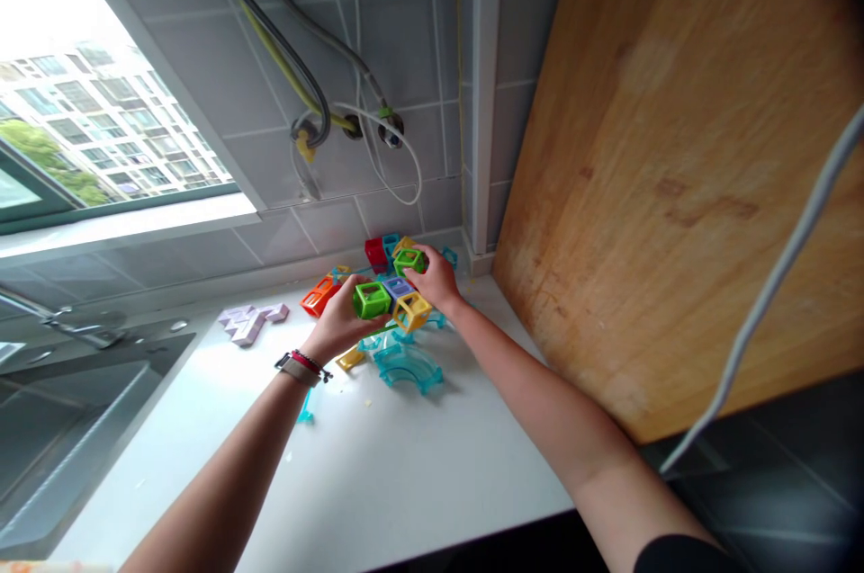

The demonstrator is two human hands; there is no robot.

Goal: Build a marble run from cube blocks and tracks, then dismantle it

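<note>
My left hand is closed around a green hollow cube, part of a small cluster of joined cubes held above the white counter. A purple cube and a yellow cube belong to that cluster. My right hand grips a second green cube at the cluster's far side. Beneath the hands lie clear teal curved track pieces.
Red, orange and teal cubes lie near the tiled wall. A pale purple piece rests left of them. A sink with a tap is at the left. A large wooden board leans at the right, with a grey cable across it.
</note>
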